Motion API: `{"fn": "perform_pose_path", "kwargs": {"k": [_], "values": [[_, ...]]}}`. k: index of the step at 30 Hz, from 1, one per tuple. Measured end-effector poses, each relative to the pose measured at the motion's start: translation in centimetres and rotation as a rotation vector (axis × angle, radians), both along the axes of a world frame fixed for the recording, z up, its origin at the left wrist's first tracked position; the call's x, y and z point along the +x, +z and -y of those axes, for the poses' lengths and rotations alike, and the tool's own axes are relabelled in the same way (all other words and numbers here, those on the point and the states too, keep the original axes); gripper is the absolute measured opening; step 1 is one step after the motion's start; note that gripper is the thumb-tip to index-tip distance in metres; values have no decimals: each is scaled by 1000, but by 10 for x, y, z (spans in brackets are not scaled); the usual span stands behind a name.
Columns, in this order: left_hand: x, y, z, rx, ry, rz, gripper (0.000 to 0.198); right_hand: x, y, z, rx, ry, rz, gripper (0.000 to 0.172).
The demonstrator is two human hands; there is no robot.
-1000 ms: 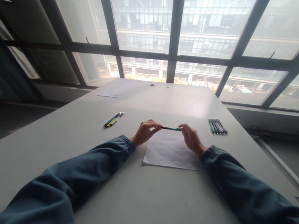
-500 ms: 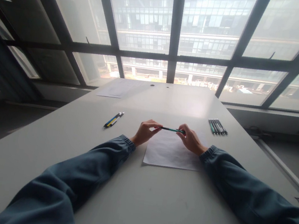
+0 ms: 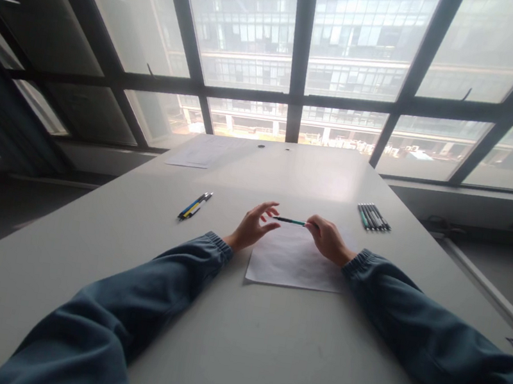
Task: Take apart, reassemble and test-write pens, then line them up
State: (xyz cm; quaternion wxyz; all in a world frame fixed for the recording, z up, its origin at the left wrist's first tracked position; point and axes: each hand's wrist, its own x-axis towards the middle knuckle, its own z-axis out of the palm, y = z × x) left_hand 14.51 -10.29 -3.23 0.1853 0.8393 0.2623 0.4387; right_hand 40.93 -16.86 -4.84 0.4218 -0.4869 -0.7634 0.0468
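A slim green-and-dark pen (image 3: 291,221) is held level above a white sheet of paper (image 3: 294,260), gripped at one end only: the grip of the right hand (image 3: 329,239) is clenched around that end, with the fingers curled over it, so that the rest of the barrel juts out sideways toward the left hand (image 3: 254,225). The left grip is released, its fingers (image 3: 269,208) spread and lifted, with the thumb tip just beside the free end of the pen; whether it touches cannot be told. The sheet lies directly beneath both grips, seemingly placed there as a working surface. Well apart to the outer side of the right grip, a row of dark pens (image 3: 374,216) is laid side by side on the bench (image 3: 223,342), and well apart beyond the left grip a small blue-and-yellow pair of pens (image 3: 194,205) lies together, apparently kept as separate lots. Farther away from both grips, near the window, more paper (image 3: 201,154) lies flat.
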Motion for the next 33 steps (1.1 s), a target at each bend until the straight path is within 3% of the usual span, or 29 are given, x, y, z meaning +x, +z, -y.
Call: {"fn": "perform_pose_path", "kwargs": {"k": [2, 5, 8, 15, 21, 25, 33], "values": [[0, 0, 1, -24, 71, -41, 41, 0, 0, 0, 1, 0, -1, 28], [0, 2, 4, -63, 120, -137, 63, 0, 1, 1, 3, 2, 10, 28], [0, 4, 8, -91, 116, -161, 67, -1, 1, 2, 4, 15, 26, 27], [2, 10, 10, -21, 41, -90, 50, 1, -2, -1, 12, 27, 18, 27], [2, 9, 10, 74, 73, -24, 25, 1, -2, -1, 8, 12, 21, 28], [2, 8, 9, 96, 43, 1, 18, 0, -1, 0, 6, 10, 27, 29], [2, 1, 3, -12, 47, -45, 41, 0, 1, 1, -8, -10, 42, 29]]}}
